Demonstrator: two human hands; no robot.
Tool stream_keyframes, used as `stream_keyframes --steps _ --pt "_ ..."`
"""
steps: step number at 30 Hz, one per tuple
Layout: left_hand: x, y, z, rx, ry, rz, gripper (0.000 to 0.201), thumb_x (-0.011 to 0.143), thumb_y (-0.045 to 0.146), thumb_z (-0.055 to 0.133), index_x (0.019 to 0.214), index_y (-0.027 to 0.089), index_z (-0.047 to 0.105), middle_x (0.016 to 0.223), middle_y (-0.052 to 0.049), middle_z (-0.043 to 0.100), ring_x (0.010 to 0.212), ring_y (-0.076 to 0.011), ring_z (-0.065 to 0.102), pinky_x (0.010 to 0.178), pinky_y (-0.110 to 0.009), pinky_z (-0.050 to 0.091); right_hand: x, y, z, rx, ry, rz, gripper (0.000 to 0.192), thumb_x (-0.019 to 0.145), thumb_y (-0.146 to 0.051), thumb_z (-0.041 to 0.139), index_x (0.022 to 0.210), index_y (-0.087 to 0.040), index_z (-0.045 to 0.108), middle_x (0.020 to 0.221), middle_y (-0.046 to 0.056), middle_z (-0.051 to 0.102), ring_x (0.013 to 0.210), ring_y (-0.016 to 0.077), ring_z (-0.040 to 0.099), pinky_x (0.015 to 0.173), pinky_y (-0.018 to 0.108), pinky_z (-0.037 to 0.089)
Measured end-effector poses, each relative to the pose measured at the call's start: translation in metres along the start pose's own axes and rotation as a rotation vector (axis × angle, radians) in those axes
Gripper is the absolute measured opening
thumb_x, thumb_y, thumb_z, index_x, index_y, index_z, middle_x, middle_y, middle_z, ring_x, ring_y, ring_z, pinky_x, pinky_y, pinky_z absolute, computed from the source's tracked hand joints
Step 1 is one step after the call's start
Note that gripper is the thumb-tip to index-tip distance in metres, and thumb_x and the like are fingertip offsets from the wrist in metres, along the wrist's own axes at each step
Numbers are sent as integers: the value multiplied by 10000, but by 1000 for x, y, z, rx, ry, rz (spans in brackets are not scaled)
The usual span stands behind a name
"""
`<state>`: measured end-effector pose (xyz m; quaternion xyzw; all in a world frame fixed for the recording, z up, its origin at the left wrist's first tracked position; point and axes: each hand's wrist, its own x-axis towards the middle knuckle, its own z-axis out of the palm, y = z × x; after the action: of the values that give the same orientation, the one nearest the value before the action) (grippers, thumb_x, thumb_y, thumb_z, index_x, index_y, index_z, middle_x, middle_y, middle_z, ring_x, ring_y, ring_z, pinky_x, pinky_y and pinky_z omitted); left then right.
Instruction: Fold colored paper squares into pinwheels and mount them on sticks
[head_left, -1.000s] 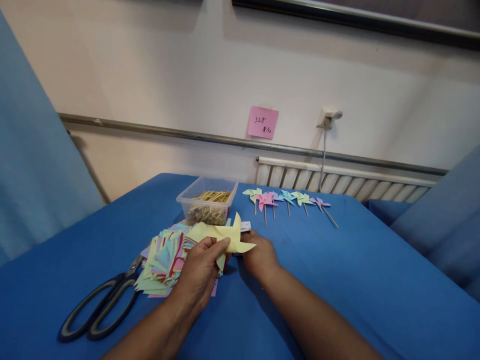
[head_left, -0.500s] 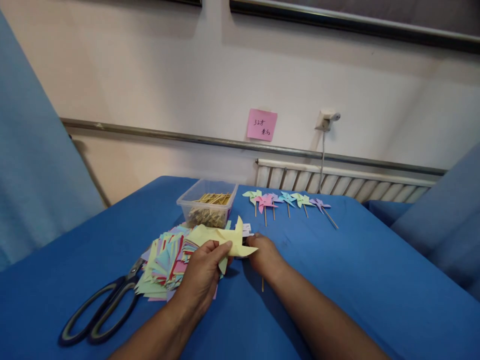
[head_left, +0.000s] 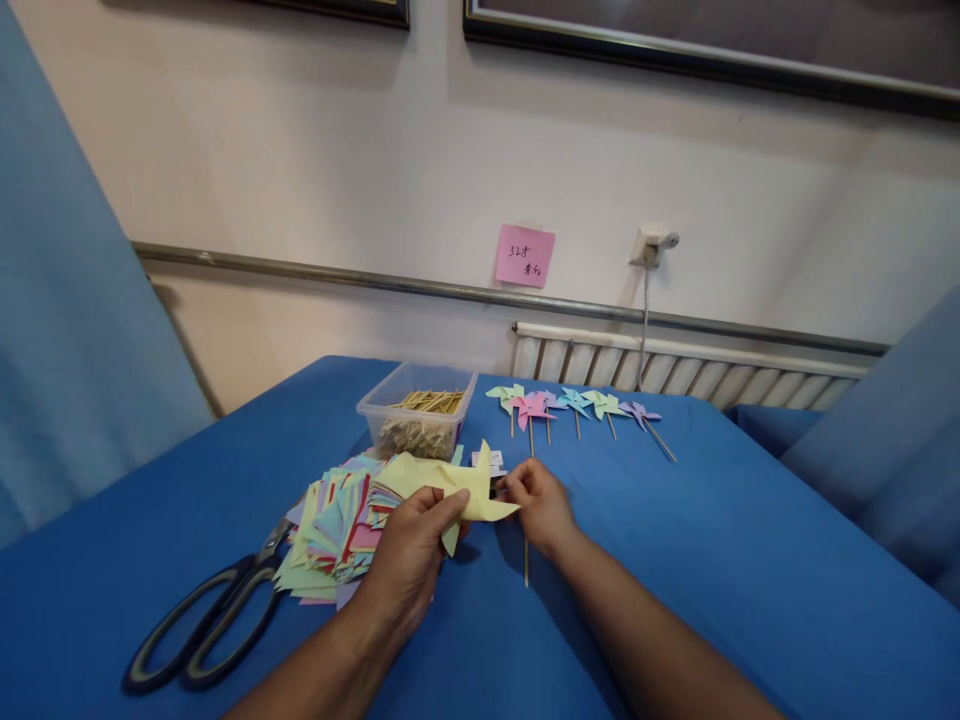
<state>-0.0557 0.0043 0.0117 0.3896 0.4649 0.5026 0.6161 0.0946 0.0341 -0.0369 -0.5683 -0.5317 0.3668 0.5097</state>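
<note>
Left hand [head_left: 409,555] pinches a folded yellow paper pinwheel [head_left: 450,482] between thumb and fingers, holding it raised above the blue table [head_left: 712,560], presumably to keep its folds together. Right hand [head_left: 541,503] is closed on a thin wooden stick [head_left: 526,562] at the pinwheel's right edge; the stick hangs below the hand. Just left lies a stack of coloured paper squares [head_left: 334,525], with scissors [head_left: 210,620] beyond. Behind stand a clear tub of sticks [head_left: 418,410] and a row of finished pinwheels [head_left: 574,402].

Blue-covered table [head_left: 712,560] with scissors [head_left: 210,620], paper stack [head_left: 330,530], stick tub [head_left: 418,408], row of pinwheels [head_left: 574,403].
</note>
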Motion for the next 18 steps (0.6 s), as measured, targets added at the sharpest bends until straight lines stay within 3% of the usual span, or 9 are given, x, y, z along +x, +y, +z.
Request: stream_keyframes --steps 5,9,14,16,18 --pt "-2 -13 7 197 -8 11 257 587 356 710 583 161 544 502 34 565 429 -97 469 440 -208 340 -21 8 -29 207 6 99 320 740 -491 547 685 -189 455 550 2 609 438 113 537 431 211 403" --pt "-1 -26 14 283 -44 44 254 572 332 715 552 169 522 466 53 515 427 -88 441 432 -199 319 -37 13 -50 295 -9 144 337 684 -478 644 676 -175 495 478 -38 563 382 74 451 399 184 339" --pt "2 -32 14 339 -68 46 257 584 359 709 582 159 546 495 43 530 434 -91 437 432 -203 324 -42 6 -49 352 -16 189 357 656 -471 688 650 -176 487 416 -55 537 327 57 383 357 172 262" --pt "4 -32 13 347 -59 52 274 573 372 717 574 158 546 491 44 531 435 -94 442 433 -204 330 -43 5 -47 382 -5 291 365 661 -484 678 636 -172 491 410 -62 509 325 48 369 347 164 238" --pt "5 -32 12 351 -46 54 287 566 382 722 559 159 541 477 47 525 431 -97 449 432 -204 332 -44 7 -47 470 0 416 339 660 -463 680 678 -165 520 497 -39 549 389 63 457 373 162 293"
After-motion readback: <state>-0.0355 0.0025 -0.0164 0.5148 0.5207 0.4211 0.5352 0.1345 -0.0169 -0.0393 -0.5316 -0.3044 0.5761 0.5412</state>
